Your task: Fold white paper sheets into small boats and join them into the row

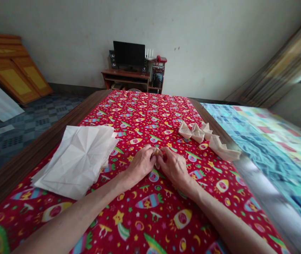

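Note:
My left hand (140, 163) and my right hand (173, 165) meet over the middle of the table, fingers curled. Together they pinch a small folded piece of cream paper (156, 152), mostly hidden between the fingertips. A stack of white creased paper sheets (77, 158) lies to the left of my left hand. Several folded cream paper pieces (208, 138) lie in a row to the right, near the table's edge.
The table carries a red patterned cloth (150, 211) with a wooden border (31, 155) showing on the left. A bed with a blue and green cover (269, 151) stands right beside it. A desk with a monitor (129, 54) stands at the far wall.

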Tool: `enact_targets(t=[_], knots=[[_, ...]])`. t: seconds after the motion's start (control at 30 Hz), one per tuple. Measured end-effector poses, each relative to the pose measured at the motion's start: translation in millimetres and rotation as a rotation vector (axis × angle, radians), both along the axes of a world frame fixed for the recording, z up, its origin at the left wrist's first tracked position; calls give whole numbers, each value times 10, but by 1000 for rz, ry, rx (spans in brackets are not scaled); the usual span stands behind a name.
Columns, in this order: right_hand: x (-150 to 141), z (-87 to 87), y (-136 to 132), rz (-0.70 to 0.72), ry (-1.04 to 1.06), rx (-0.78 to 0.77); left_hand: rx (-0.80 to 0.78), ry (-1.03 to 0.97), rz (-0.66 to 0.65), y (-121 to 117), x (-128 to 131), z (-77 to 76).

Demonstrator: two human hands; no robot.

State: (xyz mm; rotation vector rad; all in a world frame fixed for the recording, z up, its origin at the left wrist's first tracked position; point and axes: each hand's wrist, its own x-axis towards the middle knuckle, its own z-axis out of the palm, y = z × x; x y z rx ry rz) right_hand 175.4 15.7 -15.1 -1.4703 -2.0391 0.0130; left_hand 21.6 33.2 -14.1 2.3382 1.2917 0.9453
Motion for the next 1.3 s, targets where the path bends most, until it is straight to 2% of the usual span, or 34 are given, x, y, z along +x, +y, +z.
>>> enact_targets(t=[0.33, 0.5, 0.7, 0.8, 0.97, 1.07, 1.3], knots=[[116, 58, -1, 15, -108, -39, -10, 5, -34, -19, -54, -15], [99, 82, -6, 126, -62, -16, -14, 61, -68, -20, -46, -53], [131, 52, -28, 185, -129, 47, 41, 6, 20, -78, -92, -122], [155, 45, -41, 191, -171, 66, 56, -25, -2, -119, -111, -100], [212, 55, -86, 271, -273, 162, 75, 62, -38, -161, -121, -52], [243, 70, -120, 308, -302, 119, 127, 125, -102, -187, -122, -31], [192, 68, -157, 165, -290, 5, 128, 211, -164, -216, -120, -4]])
